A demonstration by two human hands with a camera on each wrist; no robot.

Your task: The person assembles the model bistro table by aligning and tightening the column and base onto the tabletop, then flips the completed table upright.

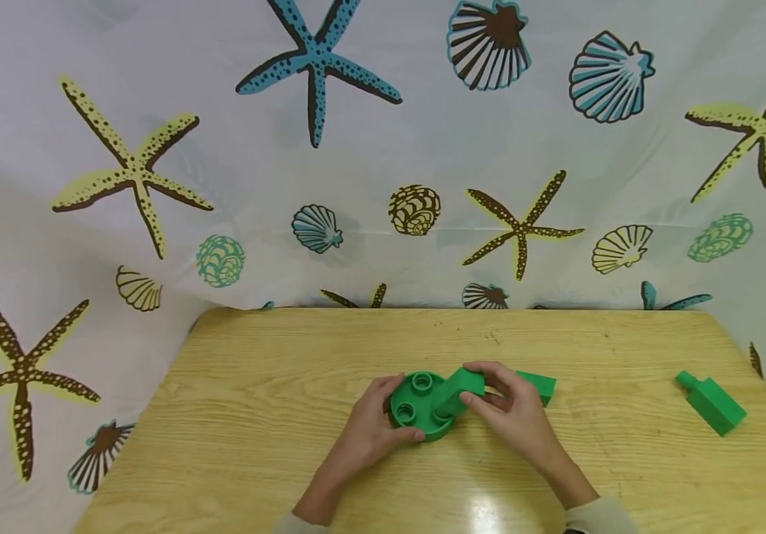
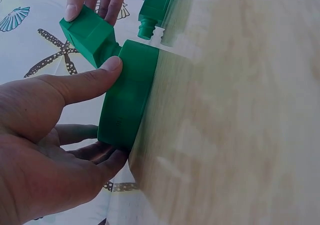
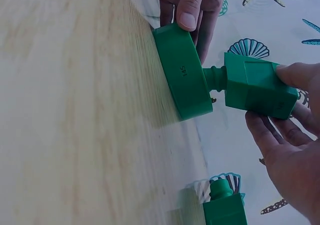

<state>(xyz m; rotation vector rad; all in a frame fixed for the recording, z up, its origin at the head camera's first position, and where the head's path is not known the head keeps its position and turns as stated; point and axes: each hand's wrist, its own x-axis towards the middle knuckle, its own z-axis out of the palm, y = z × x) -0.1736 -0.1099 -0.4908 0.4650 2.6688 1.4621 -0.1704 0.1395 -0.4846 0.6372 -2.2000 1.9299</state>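
Note:
A round green base (image 1: 431, 434) with a raised rim and ring-shaped sockets (image 1: 422, 382) sits on the wooden table. My left hand (image 1: 372, 426) grips it from the left, thumb on the near rim and fingers around the other side. In my right hand (image 1: 516, 408) a rectangular green block (image 3: 255, 85) is pinched between thumb and fingers. The block leans, its ridged neck (image 3: 216, 78) pointing at the base's right-hand socket. Whether the neck has entered that socket is hidden by the rim and the block.
Behind my right hand lies another green block (image 1: 539, 387), partly covered by the hand. Farther right, a green block with a narrow neck (image 1: 715, 405) lies on its side on the wooden table (image 1: 256, 415). A cloth (image 1: 369, 170) printed with starfish and shells hangs beyond the table's far edge.

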